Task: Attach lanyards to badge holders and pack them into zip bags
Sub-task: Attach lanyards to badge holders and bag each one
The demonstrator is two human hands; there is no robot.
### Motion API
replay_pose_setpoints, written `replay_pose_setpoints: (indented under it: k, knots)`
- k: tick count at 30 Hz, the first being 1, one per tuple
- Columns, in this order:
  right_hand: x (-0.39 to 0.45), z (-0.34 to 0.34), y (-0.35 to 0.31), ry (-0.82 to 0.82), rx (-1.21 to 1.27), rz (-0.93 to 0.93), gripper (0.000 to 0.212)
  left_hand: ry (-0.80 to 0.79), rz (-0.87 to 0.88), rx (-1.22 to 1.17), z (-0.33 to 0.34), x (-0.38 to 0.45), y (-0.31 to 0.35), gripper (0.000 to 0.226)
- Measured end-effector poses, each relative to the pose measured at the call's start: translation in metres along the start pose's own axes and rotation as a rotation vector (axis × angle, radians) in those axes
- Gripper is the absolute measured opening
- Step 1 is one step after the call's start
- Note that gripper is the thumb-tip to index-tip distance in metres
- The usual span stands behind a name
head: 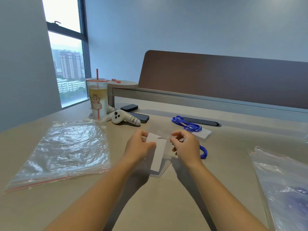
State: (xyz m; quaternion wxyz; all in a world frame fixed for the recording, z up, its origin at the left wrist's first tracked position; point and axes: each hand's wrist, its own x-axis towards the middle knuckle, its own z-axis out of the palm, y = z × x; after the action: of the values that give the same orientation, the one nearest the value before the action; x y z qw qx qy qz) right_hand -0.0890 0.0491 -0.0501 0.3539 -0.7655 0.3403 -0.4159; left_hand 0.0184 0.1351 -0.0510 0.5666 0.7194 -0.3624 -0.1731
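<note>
A clear badge holder (159,157) with a white card inside lies on the table's middle. My left hand (139,147) pinches its top left corner. My right hand (185,147) is closed on the end of a blue lanyard (203,151) at the holder's top slot; the clip itself is hidden by my fingers. Farther back lies a second blue lanyard (186,125), looped over another badge holder (204,133). One empty zip bag (65,152) with a red seal lies flat at the left. A second zip bag (286,185) at the right edge has something blue inside.
A plastic drink cup (98,97) with a red straw stands at the back left. Beside it lie a white plush toy (123,120), a dark phone (140,116) and a small black device (129,107). A brown divider panel (225,77) closes the table's far side.
</note>
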Motion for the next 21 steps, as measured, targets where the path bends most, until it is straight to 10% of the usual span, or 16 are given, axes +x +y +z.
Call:
replay_pose_setpoints:
  k: [5, 21]
  knots:
    - [-0.001, -0.006, -0.002, -0.059, 0.046, 0.054, 0.042, 0.013, 0.069, -0.012, -0.002, -0.003, 0.003, 0.017]
    - [-0.002, -0.009, -0.014, -0.398, 0.279, 0.088, 0.014, 0.065, 0.122, -0.03, -0.016, 0.006, 0.002, 0.023]
